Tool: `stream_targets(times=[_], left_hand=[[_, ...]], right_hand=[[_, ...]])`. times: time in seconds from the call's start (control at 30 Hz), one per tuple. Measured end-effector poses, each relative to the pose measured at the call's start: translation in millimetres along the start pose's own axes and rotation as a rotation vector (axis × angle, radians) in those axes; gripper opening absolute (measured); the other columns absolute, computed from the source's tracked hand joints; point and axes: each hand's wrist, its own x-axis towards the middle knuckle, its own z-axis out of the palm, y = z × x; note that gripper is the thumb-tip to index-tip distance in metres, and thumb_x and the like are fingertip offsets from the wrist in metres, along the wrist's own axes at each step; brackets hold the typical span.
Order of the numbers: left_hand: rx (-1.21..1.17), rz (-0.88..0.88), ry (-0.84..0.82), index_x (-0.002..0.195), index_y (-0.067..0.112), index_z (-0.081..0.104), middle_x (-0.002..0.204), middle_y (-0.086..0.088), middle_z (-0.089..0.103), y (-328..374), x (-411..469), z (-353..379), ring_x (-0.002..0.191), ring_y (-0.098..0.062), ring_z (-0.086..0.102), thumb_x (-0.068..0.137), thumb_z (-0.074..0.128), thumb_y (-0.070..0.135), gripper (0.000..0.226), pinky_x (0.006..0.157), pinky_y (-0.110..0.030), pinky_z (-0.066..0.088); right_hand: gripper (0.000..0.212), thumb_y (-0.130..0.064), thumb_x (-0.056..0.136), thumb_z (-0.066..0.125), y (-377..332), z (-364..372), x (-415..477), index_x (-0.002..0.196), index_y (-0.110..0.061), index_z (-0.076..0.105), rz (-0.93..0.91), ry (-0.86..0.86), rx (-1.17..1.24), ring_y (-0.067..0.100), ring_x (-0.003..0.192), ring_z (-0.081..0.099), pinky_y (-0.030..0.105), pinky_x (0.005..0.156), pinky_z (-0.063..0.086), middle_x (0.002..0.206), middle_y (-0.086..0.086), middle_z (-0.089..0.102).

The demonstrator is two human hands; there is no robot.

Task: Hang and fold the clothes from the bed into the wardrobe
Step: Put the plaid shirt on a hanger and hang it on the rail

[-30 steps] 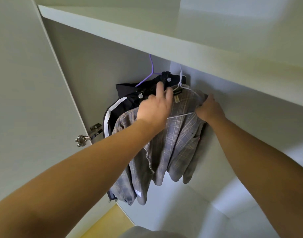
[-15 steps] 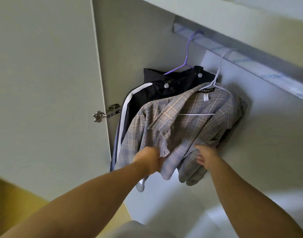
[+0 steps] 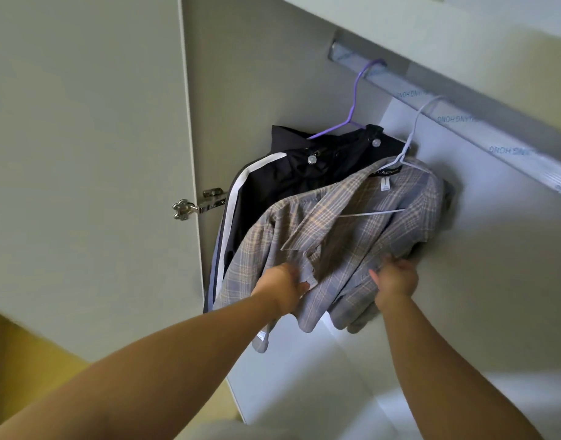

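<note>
Far left of frame: the open wardrobe door point(image 3: 82, 138), w/ its metal hinge point(image 3: 198, 204) at mid-left. Next to the right, a dark jacket point(image 3: 282, 182) w/ a white sleeve stripe hangs on a purple hanger point(image 3: 354, 100), done and untouched. Low centre, the left hand point(image 3: 284, 289) has its fingers curled round the left front edge of the plaid jacket point(image 3: 346, 236), gripping the cloth. The plaid jacket sits centre frame inside the wardrobe, on a white hanger point(image 3: 414, 131), just in front of and touching the dark one, its fronts bunched and lifted toward the camera, not hanging flat. Right of centre, the right hand point(image 3: 398, 279) pinches the other front panel near its lower edge, fingers closed on the fabric. Upper right, both hooks sit over the rail point(image 3: 457, 112), which runs diagonally under the top shelf. Step in hand, by the look of it: the hang is made and the person is straightening the fronts. Next move prob. calls for drawing both panels down and even, then letting go gently so the hanger doesn't tilt or slip off, then back to the bed for the next item; the bed is out of view.
</note>
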Motion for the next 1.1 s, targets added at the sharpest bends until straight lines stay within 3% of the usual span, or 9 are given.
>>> stream_targets(times=[0.07, 0.17, 0.3, 0.37, 0.47, 0.57, 0.7, 0.8, 1.1], left_hand=[[-0.074, -0.028, 0.002, 0.132, 0.014, 0.058, 0.124, -0.01, 0.066, 2.6, 6.8, 3.8, 0.111, -0.031, 0.062, 0.1, 0.054, 0.05, 0.049, 0.098, -0.04, 0.05], [-0.252, -0.099, 0.003, 0.13, 0.015, 0.061, 0.119, -0.009, 0.068, 10.0, 15.3, 12.3, 0.105, -0.029, 0.065, 0.095, 0.06, 0.055, 0.053, 0.083, -0.032, 0.053], [-0.465, -0.164, 0.087, 0.13, 0.016, 0.056, 0.118, -0.006, 0.068, 19.6, 23.2, 11.7, 0.106, -0.03, 0.065, 0.093, 0.064, 0.05, 0.051, 0.089, -0.035, 0.053], [-0.475, -0.174, 0.142, 0.123, 0.014, 0.06, 0.113, -0.008, 0.07, 20.4, 29.8, 7.0, 0.104, -0.032, 0.066, 0.094, 0.064, 0.043, 0.04, 0.091, -0.037, 0.054], [-0.396, -0.128, 0.195, 0.118, 0.014, 0.063, 0.108, -0.01, 0.07, 24.1, 28.6, -0.5, 0.102, -0.033, 0.065, 0.097, 0.061, 0.033, 0.028, 0.088, -0.037, 0.054], [-0.363, 0.007, 0.206, 0.113, 0.013, 0.06, 0.106, -0.011, 0.069, 28.6, 19.2, 1.7, 0.095, -0.031, 0.064, 0.098, 0.059, 0.032, 0.024, 0.085, -0.037, 0.053], [-0.376, 0.171, 0.214, 0.095, 0.018, 0.049, 0.091, -0.003, 0.064, 37.6, 6.6, 12.9, 0.08, -0.021, 0.062, 0.098, 0.06, 0.024, 0.013, 0.067, -0.028, 0.051], [-0.415, 0.206, 0.275, 0.077, 0.024, 0.042, 0.076, -0.001, 0.058, 43.4, 2.7, 13.8, 0.066, -0.014, 0.053, 0.092, 0.062, 0.011, 0.028, 0.054, -0.013, 0.039], [-0.363, 0.373, 0.238, 0.087, 0.028, 0.064, 0.095, 0.008, 0.061, 28.5, 0.4, 13.7, 0.085, -0.009, 0.061, 0.084, 0.071, 0.008, 0.022, 0.078, -0.019, 0.051]], right_hand=[[0.012, -0.016, 0.101, 0.058, 8.1, -4.6, -9.4, 0.093, -0.007, 0.058, -0.032, -0.03, -0.031, 0.035, 0.102, 0.066, 0.043, 0.09, 0.057, 0.103, 0.014, 0.065], [0.024, -0.011, 0.1, 0.06, 23.1, -12.3, -23.5, 0.077, -0.017, 0.053, -0.123, -0.052, -0.137, 0.023, 0.076, 0.065, 0.054, 0.091, 0.056, 0.08, 0.003, 0.061], [0.005, -0.009, 0.099, 0.06, 32.5, -20.9, -40.7, 0.1, -0.006, 0.057, -0.201, -0.107, -0.212, 0.024, 0.077, 0.067, 0.052, 0.09, 0.058, 0.092, 0.013, 0.07], [0.024, -0.01, 0.099, 0.06, 36.5, -24.6, -43.1, 0.119, 0.002, 0.054, -0.194, -0.124, -0.226, 0.02, 0.077, 0.069, 0.049, 0.089, 0.058, 0.106, 0.017, 0.07], [0.029, -0.014, 0.1, 0.06, 41.8, -29.3, -50.4, 0.124, 0.002, 0.055, -0.174, -0.18, -0.223, 0.012, 0.079, 0.071, 0.047, 0.093, 0.058, 0.102, 0.006, 0.071], [0.008, -0.015, 0.1, 0.061, 44.9, -29.5, -63.7, 0.094, -0.009, 0.062, -0.144, -0.248, -0.192, 0.017, 0.084, 0.071, 0.046, 0.094, 0.056, 0.086, -0.005, 0.07], [0.028, -0.032, 0.097, 0.062, 49.4, -24.3, -76.6, 0.075, -0.014, 0.064, -0.243, -0.246, -0.445, 0.024, 0.076, 0.07, 0.049, 0.08, 0.058, 0.073, 0.002, 0.071], [0.029, -0.031, 0.094, 0.064, 50.2, -19.4, -86.1, 0.071, -0.014, 0.064, -0.286, -0.243, -0.502, 0.023, 0.069, 0.067, 0.05, 0.075, 0.057, 0.066, 0.001, 0.068], [0.028, -0.038, 0.092, 0.067, 55.5, -21.1, -105.5, 0.075, -0.016, 0.068, -0.218, -0.254, -0.428, 0.015, 0.072, 0.07, 0.048, 0.077, 0.06, 0.069, -0.003, 0.071]])
